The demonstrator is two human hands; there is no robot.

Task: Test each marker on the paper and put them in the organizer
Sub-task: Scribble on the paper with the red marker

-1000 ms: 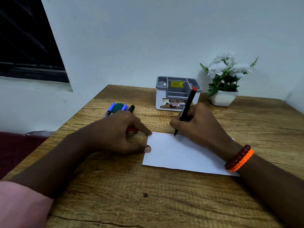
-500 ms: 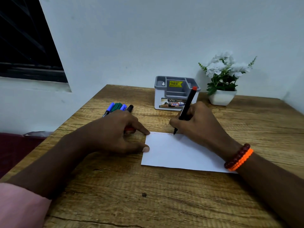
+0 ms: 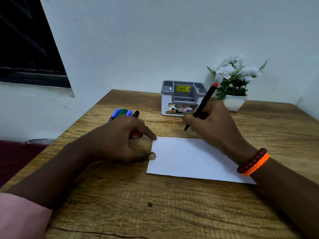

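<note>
We look down on the wooden table (image 3: 172,213), whose near half lies bare in front of us, while its back edge meets the white wall and its left edge drops off beside a dark red surface (image 3: 15,157). The white paper (image 3: 189,159) sits mid-table with open wood on every side; a thin red zigzag (image 3: 168,138) runs along its far edge. Behind it, near the wall, stands the grey organizer (image 3: 183,98), and the compartments we can see into look empty, though its rear slots are partly hidden by a yellow price label. Just to its right is a white pot of flowers (image 3: 233,87).

Our left hand (image 3: 120,140) rests knuckles-up with forefinger and thumb pressed on the paper's left edge; something red (image 3: 135,134) peeks from under the curled fingers, too covered for us to identify. Our right hand (image 3: 215,125) is closed around the black marker with a red end (image 3: 204,102), its tip just beyond the paper's far edge; whether it touches the wood we cannot tell. The loose markers (image 3: 123,112), blue, green and black, lie beyond the left hand, their lower lengths hidden by it.
</note>
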